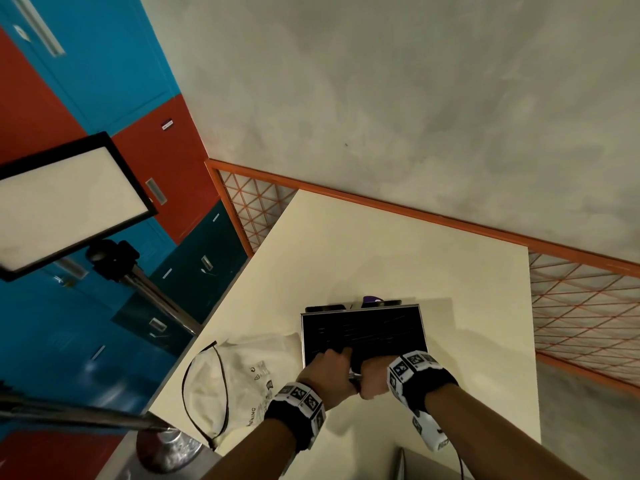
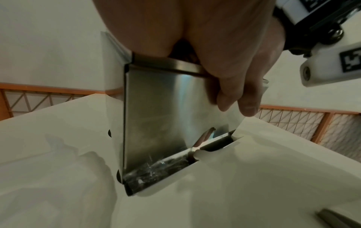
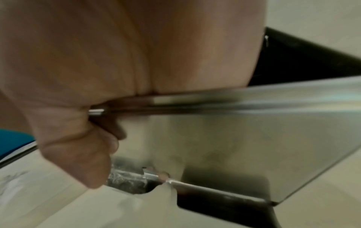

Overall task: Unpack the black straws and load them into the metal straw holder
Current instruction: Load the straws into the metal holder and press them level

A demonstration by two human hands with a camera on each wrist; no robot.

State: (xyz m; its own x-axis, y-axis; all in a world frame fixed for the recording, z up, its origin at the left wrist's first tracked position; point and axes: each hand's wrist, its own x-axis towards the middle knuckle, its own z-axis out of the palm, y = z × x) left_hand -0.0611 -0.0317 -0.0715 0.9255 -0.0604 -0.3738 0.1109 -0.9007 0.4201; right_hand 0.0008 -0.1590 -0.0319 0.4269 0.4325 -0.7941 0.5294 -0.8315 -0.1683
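Note:
The metal straw holder [image 1: 421, 327] stands on the pale table [image 1: 381, 244], its top filled with black straws [image 1: 363, 330]. Both hands are at its near edge. My left hand [image 1: 329, 365] curls over the near rim, fingertips in among the straws. My right hand [image 1: 375, 377] grips the same rim beside it. The left wrist view shows the holder's shiny front panel [image 2: 156, 115] under my left palm [image 2: 136, 23]. In the right wrist view my right hand [image 3: 117, 54] lies over the holder's [image 3: 234, 146] rim, thumb down its front, with straws [image 3: 293, 61] behind.
An emptied clear plastic bag [image 1: 235, 375] lies left of the holder. A small purple object [image 1: 372, 299] sits just behind it. A light panel [image 1: 62, 202] on a stand rises at the left, and orange mesh fencing [image 1: 581, 306] borders the table's far and right sides.

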